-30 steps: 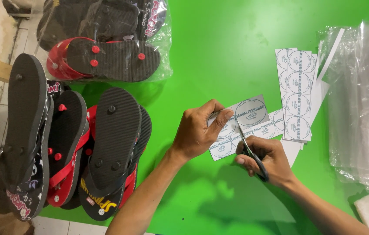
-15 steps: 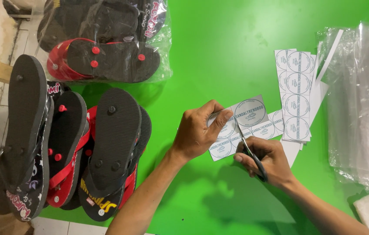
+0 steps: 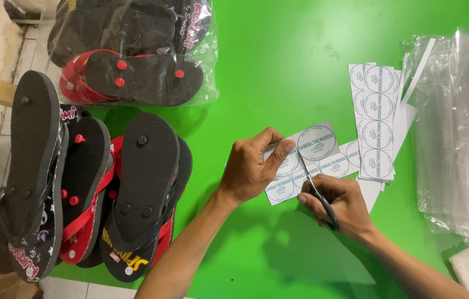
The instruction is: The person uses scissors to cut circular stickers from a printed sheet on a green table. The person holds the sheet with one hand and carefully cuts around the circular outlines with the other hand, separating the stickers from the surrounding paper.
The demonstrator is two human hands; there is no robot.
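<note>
The left hand is closed on a sheet of round labels, thumb on top and fingers curled over its near-left edge, holding it just above the green tabletop. The sheet extends away from this hand toward the right hand, which sits just beside and slightly nearer the body. The right hand is clamped around the handles of a pair of scissors; the blades run from this hand up and leftward into the sheet, between two rows of labels, though how far the blades stand apart cannot be told from this view. Beyond the right hand, further from the body, lies a stack of cut label strips, with clear plastic bags to its outer side. Well apart on the far side of the left hand lie black-and-red flip-flops, some of them in a clear bag.
</note>
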